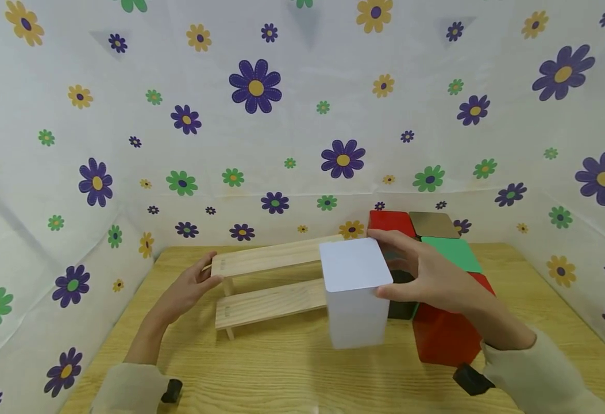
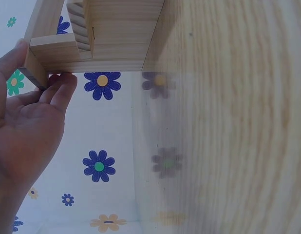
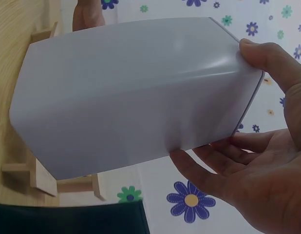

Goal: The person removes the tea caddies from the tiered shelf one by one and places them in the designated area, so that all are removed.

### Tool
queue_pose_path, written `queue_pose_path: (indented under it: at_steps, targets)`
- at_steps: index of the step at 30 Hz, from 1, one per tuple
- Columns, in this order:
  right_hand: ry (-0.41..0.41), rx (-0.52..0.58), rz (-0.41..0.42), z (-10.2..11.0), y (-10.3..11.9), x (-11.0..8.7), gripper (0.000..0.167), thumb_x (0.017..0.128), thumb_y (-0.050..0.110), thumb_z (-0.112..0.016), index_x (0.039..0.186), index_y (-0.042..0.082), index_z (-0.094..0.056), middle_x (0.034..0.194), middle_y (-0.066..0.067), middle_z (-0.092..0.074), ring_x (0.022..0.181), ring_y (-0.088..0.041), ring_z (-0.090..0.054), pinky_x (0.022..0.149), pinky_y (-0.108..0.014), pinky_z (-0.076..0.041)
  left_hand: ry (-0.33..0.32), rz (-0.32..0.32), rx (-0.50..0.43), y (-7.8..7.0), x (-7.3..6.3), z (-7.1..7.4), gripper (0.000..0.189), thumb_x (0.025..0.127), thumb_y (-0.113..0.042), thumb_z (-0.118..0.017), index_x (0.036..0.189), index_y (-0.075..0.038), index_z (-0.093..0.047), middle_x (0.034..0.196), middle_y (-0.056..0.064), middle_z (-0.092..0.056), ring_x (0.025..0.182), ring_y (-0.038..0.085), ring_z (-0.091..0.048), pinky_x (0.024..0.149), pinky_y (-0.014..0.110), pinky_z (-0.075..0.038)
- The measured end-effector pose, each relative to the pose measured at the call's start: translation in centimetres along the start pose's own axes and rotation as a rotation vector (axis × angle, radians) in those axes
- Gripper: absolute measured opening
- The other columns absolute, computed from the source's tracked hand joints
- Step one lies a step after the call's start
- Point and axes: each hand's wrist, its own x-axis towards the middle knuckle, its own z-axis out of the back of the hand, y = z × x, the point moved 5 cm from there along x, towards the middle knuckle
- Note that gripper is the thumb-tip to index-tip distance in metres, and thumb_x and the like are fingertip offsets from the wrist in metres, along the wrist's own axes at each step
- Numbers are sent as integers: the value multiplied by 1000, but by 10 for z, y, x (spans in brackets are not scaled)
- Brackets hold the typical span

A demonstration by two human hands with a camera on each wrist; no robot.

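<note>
A two-step wooden rack [image 1: 271, 257] stands on the table, its lower board in front of the upper one. My left hand [image 1: 191, 290] pinches the left end of the upper step; the left wrist view shows its thumb and fingers on opposite sides of the wooden end [image 2: 36, 70]. My right hand [image 1: 431, 276] grips a tall white box [image 1: 359, 316] near its top, thumb on one side and fingers on the other. The box is held upright in front of the rack's right end and hides that part. In the right wrist view, the smooth box [image 3: 116, 97] fills the middle.
Several coloured boxes stand together at the right: a red one [image 1: 390, 221] and a brown one [image 1: 434, 224] at the back, a green one [image 1: 452, 253], and another red one [image 1: 444, 336] in front. Flower-patterned cloth [image 1: 302, 126] walls off the wooden table [image 1: 261, 374].
</note>
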Motion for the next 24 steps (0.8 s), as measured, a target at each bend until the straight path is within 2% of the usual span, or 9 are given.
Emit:
queue_pose_path:
  at_steps: [6,9,12,16,18,20,24]
  targets:
    - [-24,-23,-51,11,-6,-17,81,90,14,-80,158,4,-38,153,-18,-45,127,-44,-56,98,-54,-55,-5,8,12,0,-1,1,81,110,-32,-54,166,-3,-3,169,25,-10,153,43,-20,116,54,-28]
    - [-41,-47,-67,15,-10,-25,79,90,13,-80,157,5,-39,153,-17,-44,129,-45,-55,98,-58,-53,-1,6,8,0,0,1,81,110,-32,-54,165,-2,-3,169,25,-11,153,43,-21,116,52,-28]
    - [-54,-74,-67,20,-14,-32,79,89,11,-81,156,5,-40,151,-16,-45,127,-43,-56,99,-44,-55,2,5,2,-1,0,0,81,110,-31,-54,165,-2,-2,168,26,-13,153,42,-23,116,50,-30]
    - [-64,-96,-76,23,-19,-40,80,88,10,-81,156,4,-40,148,-18,-46,123,-43,-58,92,-27,-55,4,4,-1,-1,-1,0,81,110,-31,-54,165,-1,-1,168,26,-14,153,42,-23,115,48,-31]
    - [-71,-119,-93,25,-22,-44,80,88,11,-81,156,4,-40,148,-18,-46,123,-43,-57,93,-34,-56,6,2,-1,-1,0,0,81,110,-31,-53,165,-1,-1,169,25,-13,153,42,-23,116,48,-31]
    - [-79,-142,-105,26,-25,-47,80,88,11,-82,156,3,-40,148,-18,-45,124,-44,-55,95,-45,-57,5,1,2,-1,0,0,81,110,-31,-53,165,-2,-2,169,25,-12,153,42,-23,116,48,-30]
    - [-86,-189,-116,26,-28,-51,82,86,13,-84,155,2,-41,149,-21,-46,127,-47,-51,96,-67,-51,2,2,7,-1,0,0,81,110,-31,-53,165,-2,-2,169,24,-11,153,42,-23,116,52,-29]
